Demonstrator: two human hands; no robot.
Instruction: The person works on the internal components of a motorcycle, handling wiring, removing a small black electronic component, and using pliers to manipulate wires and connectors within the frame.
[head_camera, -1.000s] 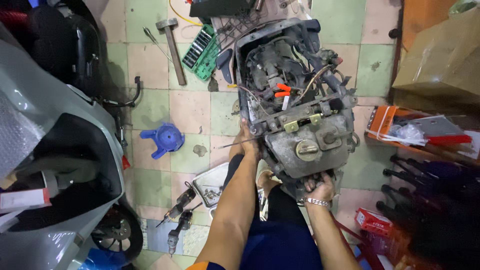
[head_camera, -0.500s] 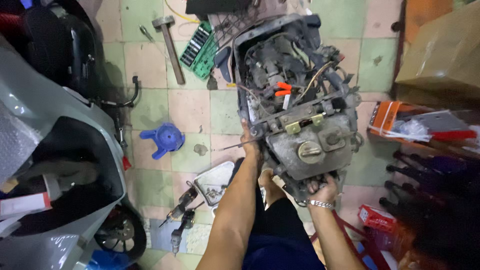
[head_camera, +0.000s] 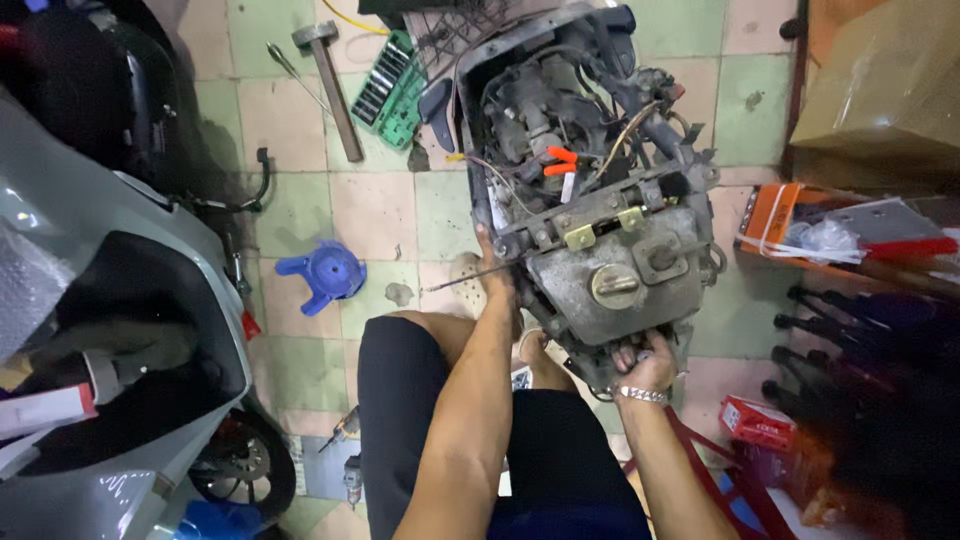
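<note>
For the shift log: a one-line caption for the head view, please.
Left hand and right hand grip a stripped scooter frame over tiled floor, hammer and socket set nearby.

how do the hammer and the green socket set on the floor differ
The hammer is one long tool with a brownish handle and a grey metal head; the green socket set is a flat tray holding rows of dark sockets. The hammer lies bare on the tiles, while the socket set's right end sits against the stripped scooter frame. Both lie at a slant on the tiled floor, beyond the left hand and right hand on the frame.
</note>
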